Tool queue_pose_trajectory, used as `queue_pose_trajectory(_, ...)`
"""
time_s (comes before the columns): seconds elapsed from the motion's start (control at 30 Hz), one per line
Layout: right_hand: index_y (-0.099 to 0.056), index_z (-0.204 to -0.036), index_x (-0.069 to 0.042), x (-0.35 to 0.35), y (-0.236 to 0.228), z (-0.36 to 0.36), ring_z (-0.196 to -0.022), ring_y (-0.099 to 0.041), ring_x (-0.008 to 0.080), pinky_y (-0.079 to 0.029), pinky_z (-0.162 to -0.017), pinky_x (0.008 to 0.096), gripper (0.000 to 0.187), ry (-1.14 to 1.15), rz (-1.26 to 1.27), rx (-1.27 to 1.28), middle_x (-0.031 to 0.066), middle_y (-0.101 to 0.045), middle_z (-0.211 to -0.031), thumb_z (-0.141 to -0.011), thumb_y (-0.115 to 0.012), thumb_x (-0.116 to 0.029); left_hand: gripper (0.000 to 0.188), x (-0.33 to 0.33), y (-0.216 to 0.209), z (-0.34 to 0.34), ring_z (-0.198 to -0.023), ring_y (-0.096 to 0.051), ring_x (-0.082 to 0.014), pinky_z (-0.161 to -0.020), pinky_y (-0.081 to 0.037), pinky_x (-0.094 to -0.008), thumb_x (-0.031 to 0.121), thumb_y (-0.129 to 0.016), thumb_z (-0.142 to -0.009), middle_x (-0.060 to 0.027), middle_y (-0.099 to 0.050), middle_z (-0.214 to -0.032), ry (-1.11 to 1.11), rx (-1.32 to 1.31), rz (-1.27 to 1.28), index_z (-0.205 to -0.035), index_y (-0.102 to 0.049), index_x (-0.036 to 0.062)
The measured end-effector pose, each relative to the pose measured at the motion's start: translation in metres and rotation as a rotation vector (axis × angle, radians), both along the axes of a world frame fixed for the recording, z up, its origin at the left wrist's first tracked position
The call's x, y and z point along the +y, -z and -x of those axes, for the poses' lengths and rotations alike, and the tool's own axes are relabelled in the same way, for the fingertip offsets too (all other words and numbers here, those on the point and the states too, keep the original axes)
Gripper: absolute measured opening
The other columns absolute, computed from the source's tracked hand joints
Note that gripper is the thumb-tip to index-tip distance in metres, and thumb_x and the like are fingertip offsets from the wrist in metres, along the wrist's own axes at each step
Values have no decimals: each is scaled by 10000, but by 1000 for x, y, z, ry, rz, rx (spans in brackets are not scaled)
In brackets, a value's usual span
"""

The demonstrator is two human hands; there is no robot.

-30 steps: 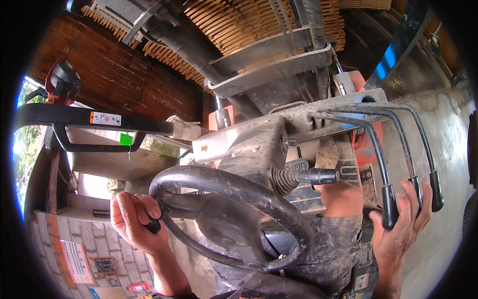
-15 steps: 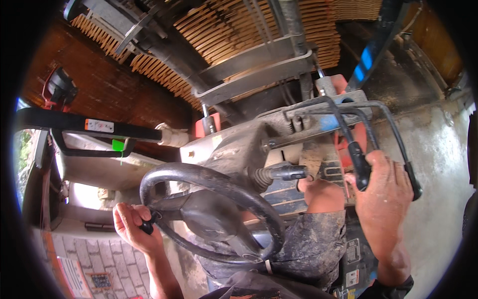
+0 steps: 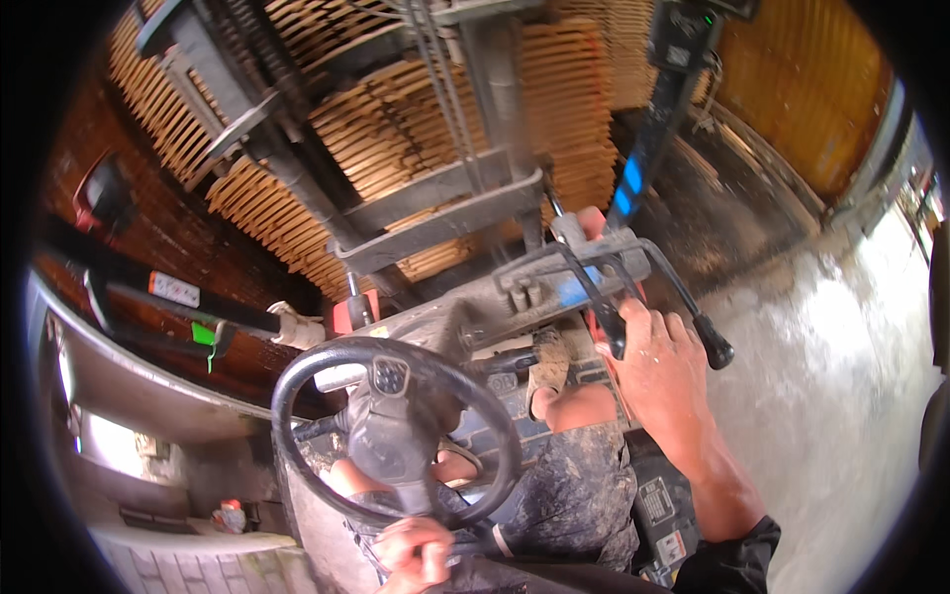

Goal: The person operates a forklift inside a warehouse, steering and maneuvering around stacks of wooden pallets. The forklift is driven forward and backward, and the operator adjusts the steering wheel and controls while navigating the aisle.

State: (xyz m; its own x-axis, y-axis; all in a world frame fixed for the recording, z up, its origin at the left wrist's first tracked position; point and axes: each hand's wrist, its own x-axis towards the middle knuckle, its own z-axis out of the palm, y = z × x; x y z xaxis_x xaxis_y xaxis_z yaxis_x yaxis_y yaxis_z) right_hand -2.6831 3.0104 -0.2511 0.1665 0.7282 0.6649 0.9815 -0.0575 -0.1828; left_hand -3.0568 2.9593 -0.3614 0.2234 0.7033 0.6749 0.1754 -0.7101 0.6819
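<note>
My left hand [image 3: 414, 550] is curled at the near rim of the black steering wheel [image 3: 398, 348]. The spinner knob it gripped a moment ago is now hidden under the fingers. To the right, my right hand [image 3: 658, 371] is closed over the black-handled control levers, its palm hiding the middle one. One black lever grip [image 3: 610, 329] shows by the thumb side. Another lever's black knob [image 3: 714, 346] sticks out past the fingers on the right. A dusty dashboard [image 3: 465, 319] lies beyond the wheel.
Ahead stands the forklift mast [image 3: 495, 89], with a crossbar [image 3: 435, 226] and stacked wooden slats [image 3: 396, 129] behind it. Black frame posts rise at left and right [image 3: 648, 139]. A concrete floor [image 3: 802, 396] lies to the right; a low wall [image 3: 198, 569] is at lower left.
My left hand has swung from the wheel's left side to its near edge, and the wheel has turned. The surroundings have shifted in view. My right hand stays on the levers.
</note>
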Motion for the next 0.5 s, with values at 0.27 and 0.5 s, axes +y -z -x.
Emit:
queue_pose_trajectory(0.27, -607, -1301, -47, -24, 15, 8, -1115, -685, 433, -521, -967, 535, 539, 15, -92, -27, 210, -722, -1158, -878, -913, -182, 124, 11, -16, -62, -585, -729, -267, -604, -603, -353, 32, -902, -892, -108, -739, -703, 99, -11, -228, -852, -786, 13)
queue_pose_trajectory(0.5, -625, -1303, -16, -38, 29, 14, -1381, -620, 471, -466, -1073, 571, 560, 61, -98, -1, 277, -724, -1325, -873, -933, -200, 157, 6, -20, -69, -555, -690, -264, -565, -553, -367, 83, -933, -894, -91, -730, -702, 113, -31, -238, -892, -784, 33)
